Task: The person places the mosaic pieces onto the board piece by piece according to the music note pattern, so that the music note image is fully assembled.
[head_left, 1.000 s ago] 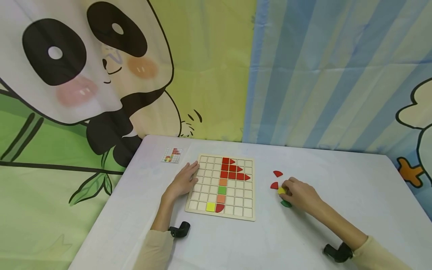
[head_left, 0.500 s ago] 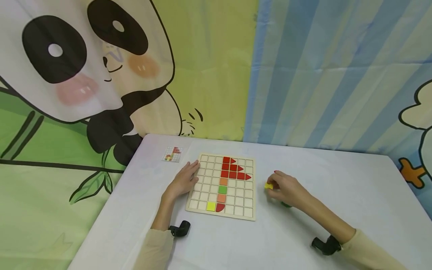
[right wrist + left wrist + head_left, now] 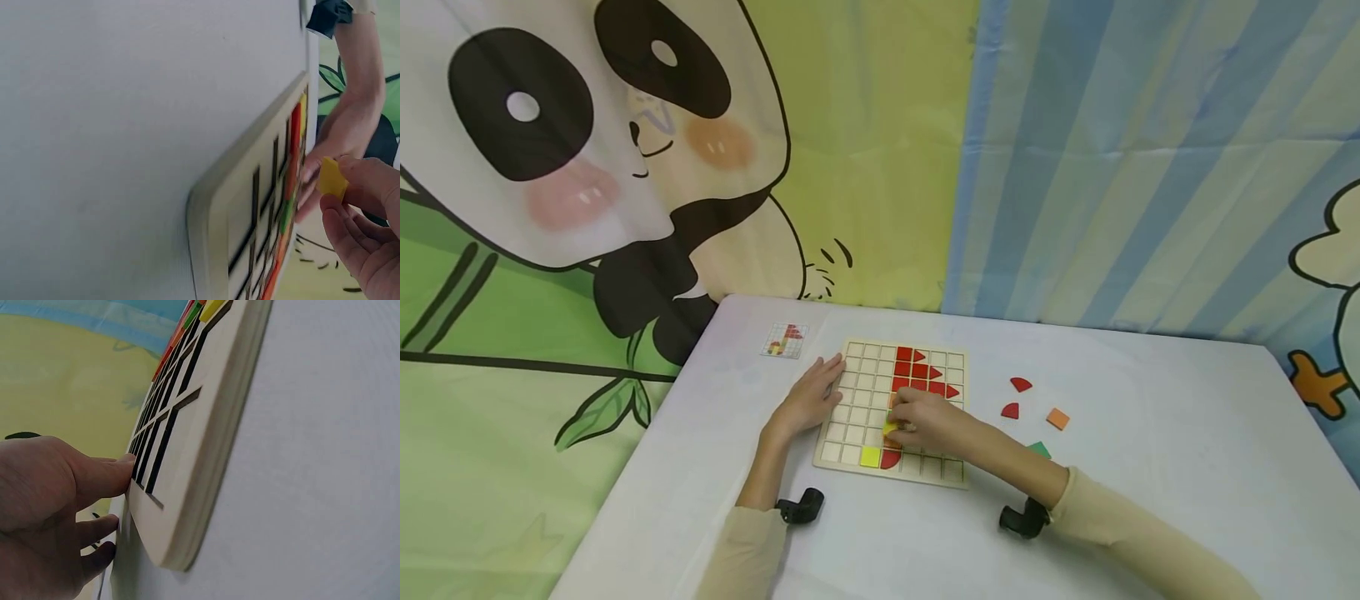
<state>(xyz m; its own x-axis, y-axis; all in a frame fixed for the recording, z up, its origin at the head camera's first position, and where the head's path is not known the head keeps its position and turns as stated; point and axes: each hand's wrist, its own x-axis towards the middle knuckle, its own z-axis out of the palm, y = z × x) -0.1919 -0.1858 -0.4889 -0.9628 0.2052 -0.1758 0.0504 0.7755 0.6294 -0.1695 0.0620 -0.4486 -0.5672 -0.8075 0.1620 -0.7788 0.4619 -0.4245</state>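
Note:
A wooden grid board [image 3: 863, 383] lies on the table, with red tiles [image 3: 912, 369] in its upper rows. Its bottom row holds a yellow square tile [image 3: 870, 457] beside a rounded red tile [image 3: 891, 459]. My right hand [image 3: 928, 421] is above the board's middle, pinching a yellow tile [image 3: 332, 179] between thumb and fingertips; it hides much of the orange and green column. At the board's left edge rests my left hand [image 3: 808, 400], its thumb [image 3: 106, 478] touching the rim and its fingers extended.
Right of the board lie two red fan-shaped tiles [image 3: 1020, 384], an orange square tile [image 3: 1057, 418] and a green tile [image 3: 1040, 450], partly behind the right forearm. A small printed pattern card [image 3: 786, 341] sits at the back left. A printed curtain [image 3: 880, 150] hangs behind the table.
My right hand has picked up the yellow tile from among the loose pieces and carried it left over the board. The orange square now shows. My left hand has stayed in place.

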